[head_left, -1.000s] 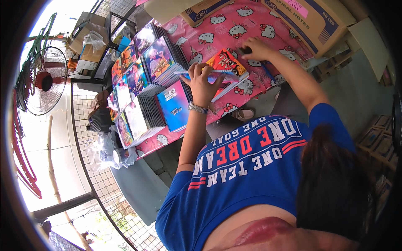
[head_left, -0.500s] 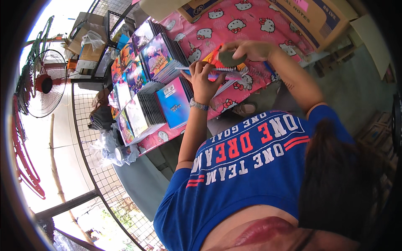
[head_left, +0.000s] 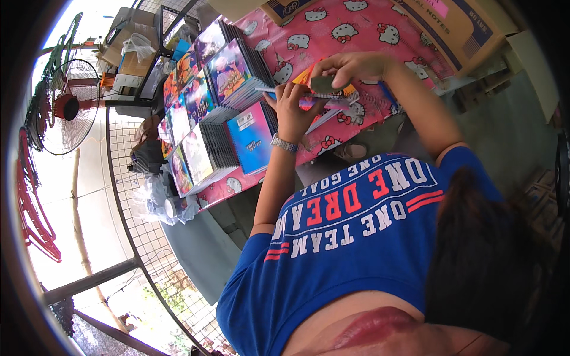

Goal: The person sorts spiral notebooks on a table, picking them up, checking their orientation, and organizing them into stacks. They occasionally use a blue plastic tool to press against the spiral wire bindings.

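A spiral notebook is tilted almost edge-on above the near side of the table, with my left hand closed round its left part. Just over its spiral edge, my right hand pinches a flat, rounded, dark greenish-grey piece whose kind I cannot make out. Below the held notebook lie more notebooks with orange and pink covers, partly hidden by my hands. To the left of my left hand stands a stack of blue-and-pink spiral notebooks. Behind it is a stack with a colourful picture cover.
Several more notebook stacks fill the table's left side. A pink patterned cloth covers the table. Cardboard boxes stand at the far right. A blue pen-like object lies near my right forearm. A fan stands at the left.
The whole view has shifted slightly. Both hands keep nearly the same pose; the dark piece in my right hand stays close to the notebook's spiral edge.
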`<state>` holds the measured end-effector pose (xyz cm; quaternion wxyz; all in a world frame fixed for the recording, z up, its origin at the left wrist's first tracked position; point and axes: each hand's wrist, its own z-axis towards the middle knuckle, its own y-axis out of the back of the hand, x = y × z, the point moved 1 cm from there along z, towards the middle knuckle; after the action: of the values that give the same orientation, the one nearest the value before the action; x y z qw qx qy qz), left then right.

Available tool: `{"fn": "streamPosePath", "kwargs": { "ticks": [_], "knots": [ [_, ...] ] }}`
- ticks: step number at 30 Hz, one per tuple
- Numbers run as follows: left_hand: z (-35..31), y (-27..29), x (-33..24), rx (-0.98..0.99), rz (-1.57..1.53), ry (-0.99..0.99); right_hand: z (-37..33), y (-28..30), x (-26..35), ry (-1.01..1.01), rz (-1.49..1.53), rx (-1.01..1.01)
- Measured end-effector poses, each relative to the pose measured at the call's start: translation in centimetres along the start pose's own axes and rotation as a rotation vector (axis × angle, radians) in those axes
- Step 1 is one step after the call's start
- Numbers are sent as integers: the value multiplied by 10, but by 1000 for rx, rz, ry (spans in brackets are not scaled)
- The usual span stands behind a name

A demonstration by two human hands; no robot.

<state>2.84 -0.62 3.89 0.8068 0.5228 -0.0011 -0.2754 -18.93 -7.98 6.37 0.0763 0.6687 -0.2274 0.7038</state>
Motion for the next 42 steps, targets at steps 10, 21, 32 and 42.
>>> {"fn": "streamPosePath", "kwargs": {
  "ticks": [10,21,32,42],
  "knots": [
    [8,6,4,-91,-51,-9,14,10,0,-13,-86,-101],
    [2,5,44,-54,-121,-35,30,3,0,43,-45,-8],
    [10,-3,23,-56,-143,-23,7,6,2,110,37,20],
    [4,8,13,-26,-125,7,29,10,-18,-68,139,-187]
  ]
}}
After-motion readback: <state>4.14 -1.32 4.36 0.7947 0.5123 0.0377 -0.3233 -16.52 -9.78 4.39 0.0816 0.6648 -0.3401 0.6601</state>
